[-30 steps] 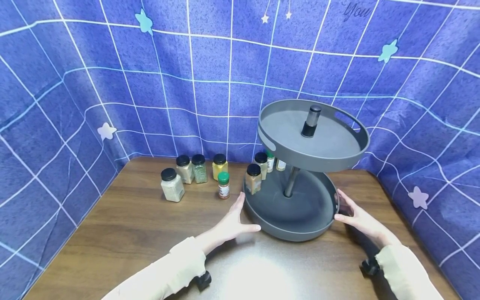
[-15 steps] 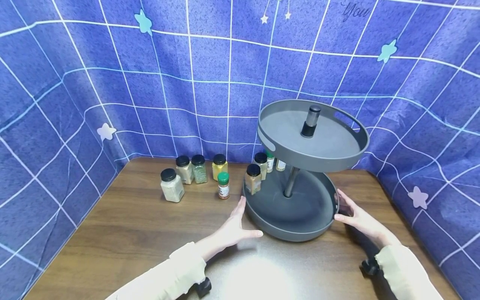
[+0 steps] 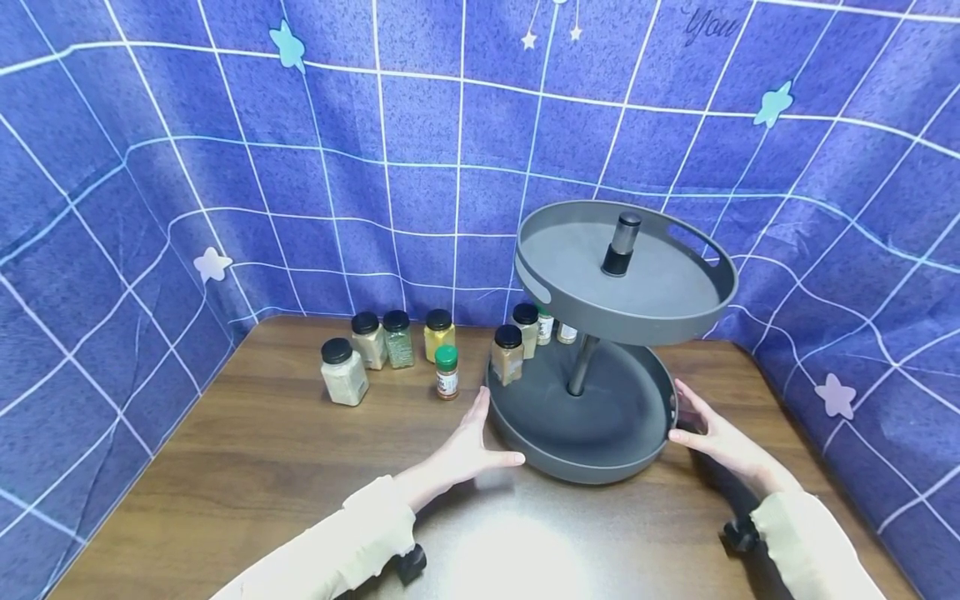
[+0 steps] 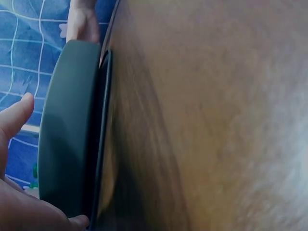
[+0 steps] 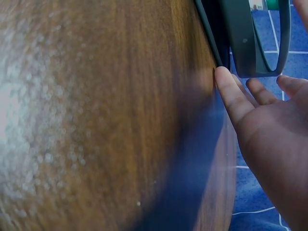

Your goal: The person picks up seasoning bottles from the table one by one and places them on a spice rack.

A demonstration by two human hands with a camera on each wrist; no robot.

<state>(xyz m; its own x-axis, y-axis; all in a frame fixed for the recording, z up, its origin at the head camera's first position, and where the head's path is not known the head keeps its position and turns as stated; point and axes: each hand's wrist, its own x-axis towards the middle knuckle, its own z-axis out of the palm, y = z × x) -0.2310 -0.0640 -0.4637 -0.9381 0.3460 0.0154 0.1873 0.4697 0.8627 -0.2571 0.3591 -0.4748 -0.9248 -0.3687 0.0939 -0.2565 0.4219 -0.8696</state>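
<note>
A blue star-patterned cloth rises behind and beside the brown desk. The grey two-tier stand sits on the desk's right half, its upper tray carried on a central post. The person's left hand lies at the lower tier's near left edge, fingers extended and thumb spread, gripping nothing; whether it touches the wall cannot be told. The right hand, fingers also extended rather than clenched, is set against the right edge. Along the lower tier's left and far left edge stand a brown jar, a pale jar and two small bottles, the latter partly hidden by the upper tray. Left of the stand, on the desk, are a white jar, a beige jar, a green jar, a yellow jar and a red bottle with a green cap. A sudden turn or uneven push could topple the tall jars, since their weight seems gathered on one side; sliding the stand left might knock the red bottle over.
</note>
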